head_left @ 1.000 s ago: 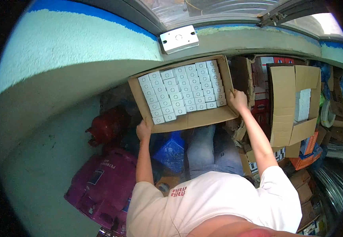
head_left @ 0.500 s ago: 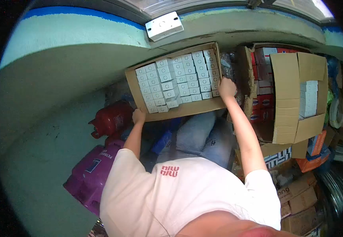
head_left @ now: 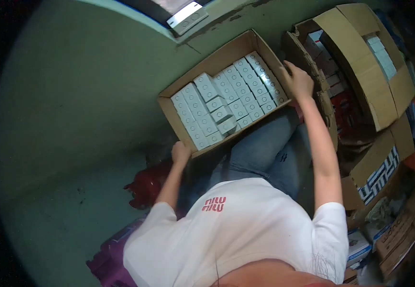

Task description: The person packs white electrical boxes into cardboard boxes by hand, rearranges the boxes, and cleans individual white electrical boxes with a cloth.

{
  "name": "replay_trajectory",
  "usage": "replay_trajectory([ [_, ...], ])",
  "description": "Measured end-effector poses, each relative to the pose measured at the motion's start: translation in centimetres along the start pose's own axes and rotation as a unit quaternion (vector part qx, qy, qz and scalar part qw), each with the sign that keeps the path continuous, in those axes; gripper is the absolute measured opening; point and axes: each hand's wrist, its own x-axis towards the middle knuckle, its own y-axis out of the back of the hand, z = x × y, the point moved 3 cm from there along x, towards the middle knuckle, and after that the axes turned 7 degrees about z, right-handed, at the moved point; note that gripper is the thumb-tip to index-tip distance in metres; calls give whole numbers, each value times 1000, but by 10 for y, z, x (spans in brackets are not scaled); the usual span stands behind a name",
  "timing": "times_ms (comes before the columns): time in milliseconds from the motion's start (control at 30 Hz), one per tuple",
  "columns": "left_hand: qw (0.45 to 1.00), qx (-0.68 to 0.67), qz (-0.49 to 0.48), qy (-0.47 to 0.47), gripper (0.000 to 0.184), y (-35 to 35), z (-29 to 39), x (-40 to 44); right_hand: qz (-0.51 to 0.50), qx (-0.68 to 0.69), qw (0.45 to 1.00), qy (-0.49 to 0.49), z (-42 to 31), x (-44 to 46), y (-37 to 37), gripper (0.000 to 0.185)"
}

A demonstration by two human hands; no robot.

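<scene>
An open cardboard box (head_left: 219, 61) filled with rows of small white boxes (head_left: 240, 90) is held in front of me, above my knees. Each small box has a round mark on its end, and a few stand higher than the rest. My left hand (head_left: 181, 153) grips the near left corner of the cardboard box, fingers closed round it. On the opposite side, my right hand (head_left: 299, 82) grips the right wall, its fingers at the upper edge. The fingertips under the cardboard are hidden.
Right of me stands a larger open carton (head_left: 348, 40) with red and white packs inside. A red cylinder (head_left: 151, 184) and a purple cylinder (head_left: 109, 260) stand to my left. A white socket box (head_left: 187, 19) sits by the window. More cartons (head_left: 398, 239) lie lower right.
The cardboard box has tilted, its right end now higher in view and its left end lower. Both hands stay on it. My view has turned, shifting the wall and cylinders.
</scene>
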Motion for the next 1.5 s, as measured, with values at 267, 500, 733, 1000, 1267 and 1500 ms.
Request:
replay_trajectory([
  [267,990,-107,62,-68,53,8,-3,-13,47,36,977,-203,81,-260,131,35],
  [500,982,-125,77,-121,51,6,3,-6,-330,208,790,-473,82,-518,95,67],
  [733,980,-155,70,-100,54,3,-11,-6,-181,83,889,-412,119,-486,100,61],
  [1000,988,-128,-39,-82,63,9,-29,-21,64,48,983,-166,-33,-313,165,39],
  [1267,945,-124,234,-190,40,46,0,-6,100,491,725,473,-281,-286,230,13],
  [1500,897,-75,-9,-436,36,5,95,-5,-188,541,687,447,-288,-278,243,21],
])
